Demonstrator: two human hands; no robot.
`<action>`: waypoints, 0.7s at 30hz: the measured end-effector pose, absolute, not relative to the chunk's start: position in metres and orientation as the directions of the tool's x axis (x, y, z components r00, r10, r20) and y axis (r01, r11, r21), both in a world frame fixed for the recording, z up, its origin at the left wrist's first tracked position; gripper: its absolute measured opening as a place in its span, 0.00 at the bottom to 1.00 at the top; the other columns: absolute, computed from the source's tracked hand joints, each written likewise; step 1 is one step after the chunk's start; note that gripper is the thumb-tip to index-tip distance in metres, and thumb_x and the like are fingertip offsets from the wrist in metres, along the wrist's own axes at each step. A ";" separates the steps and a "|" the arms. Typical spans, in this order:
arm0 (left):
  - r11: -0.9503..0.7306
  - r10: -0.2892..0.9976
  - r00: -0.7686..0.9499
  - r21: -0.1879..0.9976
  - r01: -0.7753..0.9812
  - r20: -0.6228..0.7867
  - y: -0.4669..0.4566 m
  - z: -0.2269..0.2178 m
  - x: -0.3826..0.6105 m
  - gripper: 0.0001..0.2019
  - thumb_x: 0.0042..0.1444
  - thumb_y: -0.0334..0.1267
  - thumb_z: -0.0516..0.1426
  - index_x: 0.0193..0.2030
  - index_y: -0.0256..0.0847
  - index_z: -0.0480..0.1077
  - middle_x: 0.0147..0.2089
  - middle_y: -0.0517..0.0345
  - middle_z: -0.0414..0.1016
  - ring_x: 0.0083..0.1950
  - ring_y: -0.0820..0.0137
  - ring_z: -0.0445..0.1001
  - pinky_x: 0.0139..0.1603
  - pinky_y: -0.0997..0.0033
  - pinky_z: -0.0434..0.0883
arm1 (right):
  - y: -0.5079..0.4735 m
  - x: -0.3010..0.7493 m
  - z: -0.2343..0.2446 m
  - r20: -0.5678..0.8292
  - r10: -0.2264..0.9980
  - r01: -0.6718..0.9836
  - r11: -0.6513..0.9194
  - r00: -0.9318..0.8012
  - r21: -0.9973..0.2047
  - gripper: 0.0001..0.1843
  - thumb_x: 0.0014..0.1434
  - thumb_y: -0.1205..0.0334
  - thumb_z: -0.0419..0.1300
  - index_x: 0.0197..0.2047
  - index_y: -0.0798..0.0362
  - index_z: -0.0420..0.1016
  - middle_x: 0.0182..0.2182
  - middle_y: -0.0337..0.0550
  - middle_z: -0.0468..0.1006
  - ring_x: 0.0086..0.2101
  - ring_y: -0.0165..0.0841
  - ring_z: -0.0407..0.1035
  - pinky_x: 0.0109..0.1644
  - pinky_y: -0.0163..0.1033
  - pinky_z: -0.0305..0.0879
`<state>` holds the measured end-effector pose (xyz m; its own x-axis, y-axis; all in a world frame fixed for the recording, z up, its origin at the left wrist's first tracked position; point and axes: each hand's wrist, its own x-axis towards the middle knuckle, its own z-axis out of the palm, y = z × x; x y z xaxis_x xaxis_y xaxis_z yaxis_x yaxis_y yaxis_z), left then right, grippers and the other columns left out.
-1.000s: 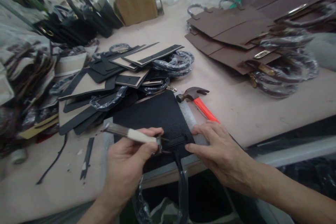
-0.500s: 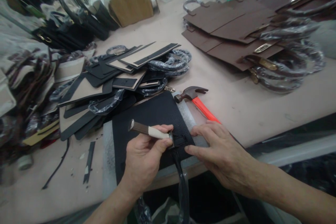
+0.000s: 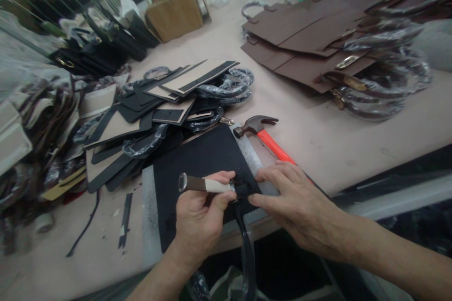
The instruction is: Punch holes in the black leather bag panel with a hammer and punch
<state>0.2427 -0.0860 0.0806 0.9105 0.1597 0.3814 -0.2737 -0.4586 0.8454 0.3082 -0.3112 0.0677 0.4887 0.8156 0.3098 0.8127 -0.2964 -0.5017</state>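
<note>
My left hand (image 3: 199, 218) is closed around a punch-like tool (image 3: 196, 183), which has a brown shaft, a round metal end and a white-wrapped part. The tool's far end meets a black leather bag panel (image 3: 205, 153) near its right edge, beside a slot-like strap detail. At that same edge my right hand (image 3: 300, 202) touches the panel with thumb and forefinger spread apart. A black bag handle (image 3: 245, 249) in clear plastic hangs from the panel over the table's front edge. Under the panel lies a pale stone slab (image 3: 150, 214).
A claw hammer (image 3: 270, 143) with an orange handle lies right of the panel. Black panels with wrapped handles (image 3: 141, 120) are heaped behind it. Brown bag panels (image 3: 300, 51) are stacked at the back right. A cardboard box (image 3: 176, 14) and black bags (image 3: 102, 47) stand farther back.
The view has shifted slightly, so the left-side things sit a little further right. My left hand's tool lies slightly flatter; my right hand keeps its place at the panel's edge.
</note>
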 end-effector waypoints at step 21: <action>-0.524 0.145 0.895 0.800 -0.291 0.421 -0.090 0.077 0.240 0.05 0.62 0.28 0.63 0.44 0.40 0.75 0.48 0.57 0.82 0.51 0.70 0.82 0.58 0.73 0.78 | -0.319 0.301 0.076 0.282 0.848 0.865 -0.330 0.448 -0.379 0.29 0.56 0.76 0.56 0.60 0.49 0.75 0.61 0.58 0.64 0.56 0.53 0.61 0.59 0.63 0.62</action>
